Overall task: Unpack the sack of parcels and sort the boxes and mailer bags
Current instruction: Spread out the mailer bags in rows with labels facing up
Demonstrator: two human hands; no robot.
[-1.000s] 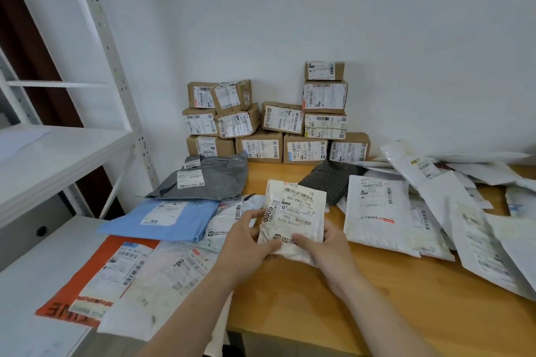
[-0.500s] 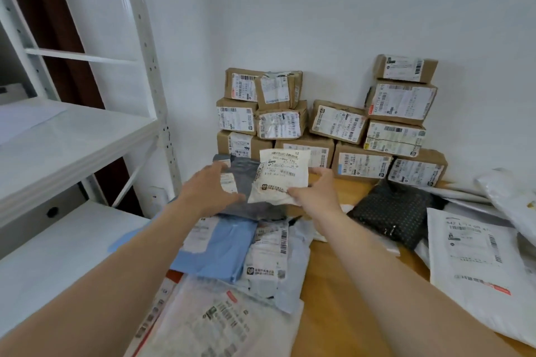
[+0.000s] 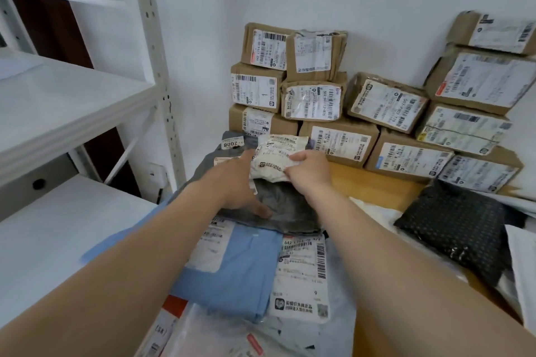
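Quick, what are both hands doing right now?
Left hand: open, lying flat on the grey mailer bag.
Right hand: holding the small white mailer bag.

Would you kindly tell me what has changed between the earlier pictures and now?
The white mailer bag was carried forward, from the near edge of the table to above the grey mailer bag, before the stacked boxes. The left hand let go and now rests on the grey mailer bag; the right hand keeps its grip. The boxes and blue mailer bag stayed put.
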